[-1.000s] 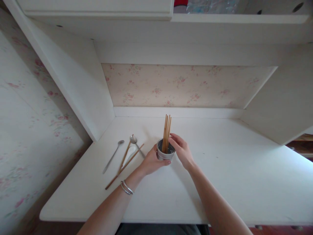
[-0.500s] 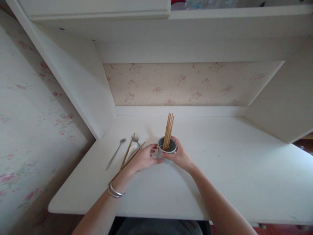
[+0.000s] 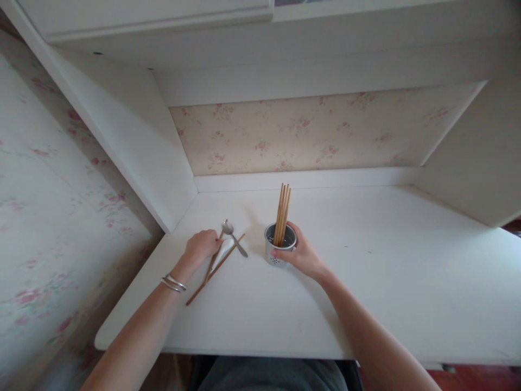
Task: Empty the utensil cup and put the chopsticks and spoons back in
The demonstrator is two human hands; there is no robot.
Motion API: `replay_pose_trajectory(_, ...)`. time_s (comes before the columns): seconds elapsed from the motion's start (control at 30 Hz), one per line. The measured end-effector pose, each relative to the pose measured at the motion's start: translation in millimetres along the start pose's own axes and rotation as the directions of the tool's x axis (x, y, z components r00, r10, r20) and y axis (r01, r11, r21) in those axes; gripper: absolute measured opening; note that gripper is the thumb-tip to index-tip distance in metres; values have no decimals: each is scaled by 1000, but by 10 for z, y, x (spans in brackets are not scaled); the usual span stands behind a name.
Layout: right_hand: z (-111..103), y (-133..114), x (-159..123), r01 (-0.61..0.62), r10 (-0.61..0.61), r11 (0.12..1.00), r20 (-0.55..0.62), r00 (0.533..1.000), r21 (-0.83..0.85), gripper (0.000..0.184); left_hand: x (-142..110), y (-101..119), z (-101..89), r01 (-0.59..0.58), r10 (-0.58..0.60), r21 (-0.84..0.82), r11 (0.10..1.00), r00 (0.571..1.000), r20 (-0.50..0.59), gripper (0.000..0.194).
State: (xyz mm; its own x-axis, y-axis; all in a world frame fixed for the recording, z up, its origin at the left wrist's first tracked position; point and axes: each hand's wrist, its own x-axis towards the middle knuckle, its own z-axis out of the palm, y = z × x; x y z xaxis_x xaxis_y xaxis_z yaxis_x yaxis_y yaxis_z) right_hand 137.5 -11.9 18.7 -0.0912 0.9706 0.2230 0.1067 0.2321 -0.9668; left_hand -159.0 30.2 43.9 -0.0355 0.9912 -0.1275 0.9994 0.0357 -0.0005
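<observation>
Away from the metal cup (image 3: 270, 252), the left hand (image 3: 202, 244) has moved to the metal spoon (image 3: 233, 234), white spoon (image 3: 225, 249) and loose chopsticks (image 3: 217, 266) on the counter (image 3: 386, 282). I can't tell if its grip holds anything. The right hand (image 3: 301, 253) has its grip round the cup, which looks light, hard and slippery, so hold its sides. Tall chopsticks (image 3: 282, 214) stand inside.

The utensil holder (image 3: 269, 252) was silver-grey, dotted with dark holes. Its standing chopsticks (image 3: 282, 214) were golden tan; the loose chopsticks (image 3: 196, 294), towards the left edge of the surface (image 3: 386, 293), looked browner. Beside these were a plain white spoon (image 3: 223, 254) and a silver-grey metal spoon (image 3: 240, 247). The surface was white. Past its back edge, cream wallpaper (image 3: 303, 130) bore pinkish-red flowers with grey-green leaves. The bangles (image 3: 175, 283) were silver.
</observation>
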Motion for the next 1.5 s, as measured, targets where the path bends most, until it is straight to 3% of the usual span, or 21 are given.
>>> replay_pose_trajectory(0.17, 3, -30, -14, -6, 6, 999, 1, 1000, 31, 88, 140, -2, 41, -14, 11, 42, 999, 998, 59, 34)
replay_pose_trajectory(0.3, -8, -37, -17, 2, -2, 1000, 21, 1000, 9, 88, 209, -73, -35, 25, -28, 58, 998, 997, 68, 33)
replay_pose_trajectory(0.47, -10, -14, -7, 10, -9, 1000, 26, 1000, -27, 89, 211, -125, -363, 28, -27, 39, 999, 999, -21, 40)
replay_pose_trajectory(0.57, -12, 5, -3, 14, -14, 999, 15, 1000, -42, 89, 123, -4, -641, -60, 31, -163, 985, 984, -176, 39)
replay_pose_trajectory(0.63, -14, 14, -1, 24, -24, 998, 13, 1000, -54, 89, 25, 164, -817, -180, 62, -390, 903, 953, -296, 38)
replay_pose_trajectory(0.7, -15, 17, 0, 39, -38, 997, 10, 999, -68, 89, -81, 383, -964, -316, 91, -575, 755, 918, -386, 40)
replay_pose_trajectory(0.8, -4, -4, -4, 55, -54, 996, 6, 999, -73, 88, -183, 736, -1111, -476, 115, -666, 575, 852, -510, 40)
replay_pose_trajectory(0.87, 11, -39, -13, 61, -61, 997, 6, 998, -50, 86, -182, 945, -1151, -539, 143, -674, 505, 823, -550, 37)
replay_pose_trajectory(0.97, 33, -106, -32, 75, -75, 997, 25, 997, 1, 82, -96, 1173, -1114, -570, 176, -677, 466, 810, -560, 32)
replay_pose_trajectory(1.1, 27, -146, -45, 93, -91, 995, 46, 995, -32, 79, 24, 1325, -888, -563, 211, -655, 505, 816, -538, 29)
replay_pose_trajectory(1.3, 2, -104, -27, 102, -99, 991, 39, 994, -88, 86, -6, 1388, -467, -496, 267, -620, 608, 863, -429, 24)
replay_pose_trajectory(1.5, 8, -127, -38, 101, -98, 990, 40, 994, -94, 85, -59, 1399, -352, -481, 264, -616, 623, 872, -413, 27)
